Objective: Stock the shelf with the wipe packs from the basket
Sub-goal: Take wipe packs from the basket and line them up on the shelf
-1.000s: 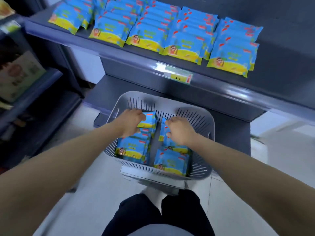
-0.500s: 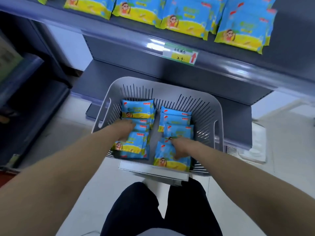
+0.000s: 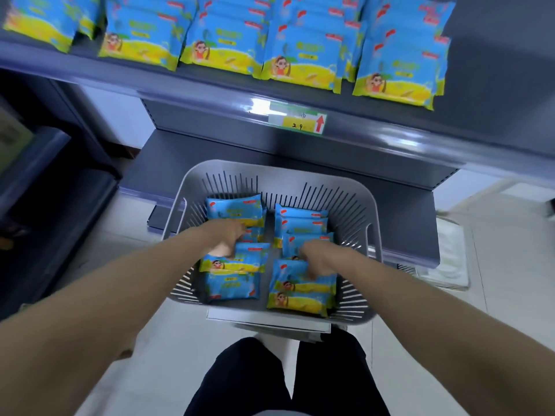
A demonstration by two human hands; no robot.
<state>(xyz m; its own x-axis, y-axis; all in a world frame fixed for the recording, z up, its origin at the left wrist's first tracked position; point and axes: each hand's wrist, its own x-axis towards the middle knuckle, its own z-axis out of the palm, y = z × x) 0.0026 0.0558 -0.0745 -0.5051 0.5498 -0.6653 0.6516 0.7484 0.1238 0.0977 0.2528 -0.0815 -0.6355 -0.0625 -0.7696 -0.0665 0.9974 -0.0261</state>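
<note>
Glossy wipe packs (image 3: 234, 207), slatted basket (image 3: 345, 187); left hand (image 3: 225, 237), right hand (image 3: 318, 258): grip clamped on packs.

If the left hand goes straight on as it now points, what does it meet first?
The left hand points forward and down into the basket. Most likely it first meets the wipe pack right ahead in the left row; depth is unclear, so it may touch it.

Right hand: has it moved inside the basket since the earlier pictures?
Yes: the right hand came back from the far wall of the basket toward its near rim.
</note>
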